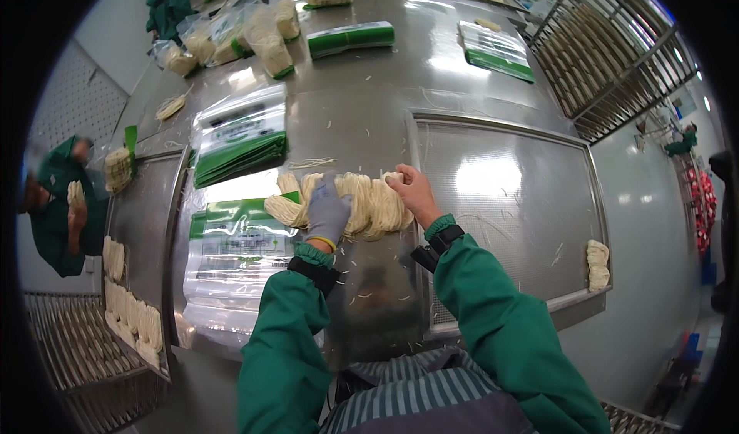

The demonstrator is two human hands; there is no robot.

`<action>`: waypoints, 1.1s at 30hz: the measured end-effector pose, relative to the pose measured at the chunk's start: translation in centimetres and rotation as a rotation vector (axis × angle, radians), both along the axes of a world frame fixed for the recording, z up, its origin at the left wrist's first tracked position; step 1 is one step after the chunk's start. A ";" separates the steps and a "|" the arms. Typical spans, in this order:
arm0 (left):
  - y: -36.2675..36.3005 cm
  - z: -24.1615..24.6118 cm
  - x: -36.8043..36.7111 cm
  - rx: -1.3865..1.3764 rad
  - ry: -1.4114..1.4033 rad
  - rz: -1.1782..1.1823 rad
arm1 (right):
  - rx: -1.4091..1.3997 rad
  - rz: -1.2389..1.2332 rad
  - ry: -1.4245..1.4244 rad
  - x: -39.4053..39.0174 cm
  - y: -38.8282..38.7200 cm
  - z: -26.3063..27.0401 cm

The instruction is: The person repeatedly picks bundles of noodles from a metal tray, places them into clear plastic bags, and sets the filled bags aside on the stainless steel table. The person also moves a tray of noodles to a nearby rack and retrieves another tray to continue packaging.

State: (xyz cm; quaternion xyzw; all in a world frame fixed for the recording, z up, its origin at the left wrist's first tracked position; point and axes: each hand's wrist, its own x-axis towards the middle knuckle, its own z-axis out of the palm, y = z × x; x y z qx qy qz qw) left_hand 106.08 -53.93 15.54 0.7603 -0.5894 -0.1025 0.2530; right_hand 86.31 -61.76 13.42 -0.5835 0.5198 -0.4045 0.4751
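Note:
A row of pale noodle bundles [369, 206] lies on the steel table in front of me. My left hand [328, 209], in a grey glove, grips bundles near the row's left end; its fingertips are partly hidden. At the right end, the curled fingers of my bare right hand [414, 190] hold the last bundle. One loose bundle [284, 210] sticks out to the left of the glove, over the green edge of a flat stack of clear plastic bags [242, 260]. A few loose strands [312, 163] lie just behind the row.
A steel-framed mesh tray [514, 226] stands at right, with noodles [597, 265] in its corner. More printed bags [242, 136] lie behind at left. Filled bags [268, 41] stand farther back. A co-worker in green [63, 209] holds noodles beside a left tray [141, 214]. Racks [612, 47] flank the table.

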 end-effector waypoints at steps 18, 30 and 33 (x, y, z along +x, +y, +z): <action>11.1 6.2 -20.8 -0.100 0.336 -0.417 | -0.166 -0.203 1.129 -67.4 4.4 4.2; 10.6 6.8 -37.6 0.301 0.627 -0.682 | 0.232 0.112 0.521 -69.1 3.9 10.7; 9.7 8.1 -39.5 0.387 0.863 -0.526 | 0.279 -0.017 0.132 -60.1 6.1 12.1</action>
